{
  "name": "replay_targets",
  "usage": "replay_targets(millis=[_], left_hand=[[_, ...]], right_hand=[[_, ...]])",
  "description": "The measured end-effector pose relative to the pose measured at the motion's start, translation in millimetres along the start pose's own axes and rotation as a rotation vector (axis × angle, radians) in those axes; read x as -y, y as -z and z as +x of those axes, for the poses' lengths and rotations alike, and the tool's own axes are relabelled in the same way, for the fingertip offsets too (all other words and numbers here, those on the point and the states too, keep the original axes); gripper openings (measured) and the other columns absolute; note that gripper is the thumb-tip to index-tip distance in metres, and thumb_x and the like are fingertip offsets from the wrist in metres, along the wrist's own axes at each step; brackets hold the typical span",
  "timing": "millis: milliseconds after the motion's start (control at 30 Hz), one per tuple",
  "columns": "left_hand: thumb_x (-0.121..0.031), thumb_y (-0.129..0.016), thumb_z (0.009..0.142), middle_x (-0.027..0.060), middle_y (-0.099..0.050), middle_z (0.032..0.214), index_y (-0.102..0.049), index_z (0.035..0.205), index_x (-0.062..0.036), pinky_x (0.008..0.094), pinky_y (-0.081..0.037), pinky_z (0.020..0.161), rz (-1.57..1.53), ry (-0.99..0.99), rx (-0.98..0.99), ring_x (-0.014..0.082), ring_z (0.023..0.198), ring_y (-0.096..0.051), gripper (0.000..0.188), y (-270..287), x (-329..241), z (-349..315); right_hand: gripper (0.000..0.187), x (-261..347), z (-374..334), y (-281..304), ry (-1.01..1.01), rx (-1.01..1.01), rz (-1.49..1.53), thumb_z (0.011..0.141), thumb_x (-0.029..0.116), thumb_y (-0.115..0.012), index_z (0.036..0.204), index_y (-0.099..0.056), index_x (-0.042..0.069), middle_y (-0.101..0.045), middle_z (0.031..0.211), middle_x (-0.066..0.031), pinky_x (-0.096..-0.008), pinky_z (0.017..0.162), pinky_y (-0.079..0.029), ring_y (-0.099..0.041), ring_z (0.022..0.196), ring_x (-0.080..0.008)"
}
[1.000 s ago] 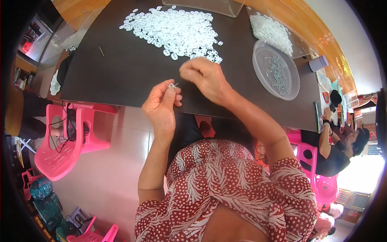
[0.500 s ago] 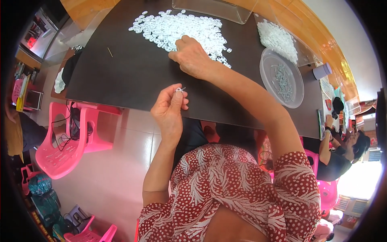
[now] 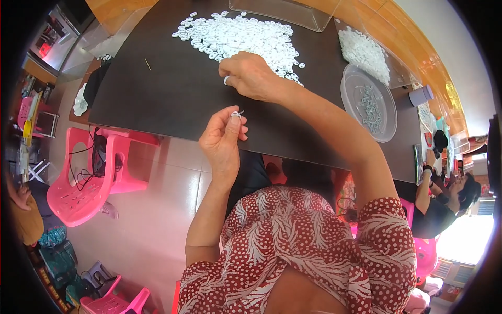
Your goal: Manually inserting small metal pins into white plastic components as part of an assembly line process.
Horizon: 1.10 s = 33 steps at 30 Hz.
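Right hand (image 3: 248, 77), beside the pile (image 3: 248, 37), pinches an oval (image 3: 226, 80); left hand (image 3: 221, 137), apart from the pile, pinches a white piece (image 3: 235, 114) and pin (image 3: 241, 112).

Pink chair (image 3: 86, 206) on tiled floor (image 3: 157, 222)

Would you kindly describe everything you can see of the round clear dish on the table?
The round dish is shallow and see-through, with a raised rim, and looks like plastic. It lies flat on the dark table, toward the right side. Small thin grey-green pieces lie loosely inside, leaving part of its base bare. A smaller heap of white pieces sits just beyond it; whether they touch is unclear. Neither the left hand nor the right hand touches it.
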<state>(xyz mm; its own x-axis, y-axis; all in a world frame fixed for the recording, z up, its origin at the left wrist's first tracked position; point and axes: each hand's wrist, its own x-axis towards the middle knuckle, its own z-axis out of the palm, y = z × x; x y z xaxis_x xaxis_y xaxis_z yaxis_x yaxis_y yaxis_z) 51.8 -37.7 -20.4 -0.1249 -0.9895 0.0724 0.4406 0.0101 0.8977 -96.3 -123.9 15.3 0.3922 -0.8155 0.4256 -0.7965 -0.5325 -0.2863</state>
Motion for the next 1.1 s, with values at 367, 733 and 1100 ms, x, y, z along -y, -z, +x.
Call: replay_targets(millis=[367,733,1100], left_hand=[[-0.004,-0.057,0.088,0.0091,-0.062,0.081,-0.059,0.108,0.0050,0.0226,-0.047,0.055,-0.002,0.036,0.002,0.0111,0.064,-0.056,0.022,-9.4,-9.7,-4.8],[-0.003,-0.056,0.088,0.0087,-0.062,0.080,-0.059,0.104,0.0064,0.0220,-0.047,0.053,0.065,0.032,-0.028,0.0107,0.063,-0.057,0.018,-22.9,-9.7,-18.6],[-0.002,-0.055,0.089,0.0081,-0.063,0.081,-0.058,0.103,0.0062,0.0209,-0.046,0.052,0.109,-0.015,-0.017,0.0098,0.064,-0.058,0.017,-26.4,-5.2,-26.7]], right_hand=[[0.014,41.2,-63.1,30.9,-0.689,-0.191,0.964,0.078,0.009,-0.064,0.087,-0.066,-0.001,-0.064,0.075,-0.0045,-0.0195,0.056,-0.040,-0.052,0.063,-0.0067],[0.016,57.6,-89.2,29.7,-0.847,-0.253,1.230,0.080,0.008,-0.063,0.090,-0.063,-0.004,-0.064,0.076,-0.0075,-0.0198,0.055,-0.039,-0.054,0.064,-0.0082],[0.015,64.7,-98.7,30.5,-0.840,-0.309,1.204,0.079,0.008,-0.064,0.089,-0.063,-0.004,-0.064,0.075,-0.0075,-0.0199,0.054,-0.039,-0.055,0.064,-0.0086]])
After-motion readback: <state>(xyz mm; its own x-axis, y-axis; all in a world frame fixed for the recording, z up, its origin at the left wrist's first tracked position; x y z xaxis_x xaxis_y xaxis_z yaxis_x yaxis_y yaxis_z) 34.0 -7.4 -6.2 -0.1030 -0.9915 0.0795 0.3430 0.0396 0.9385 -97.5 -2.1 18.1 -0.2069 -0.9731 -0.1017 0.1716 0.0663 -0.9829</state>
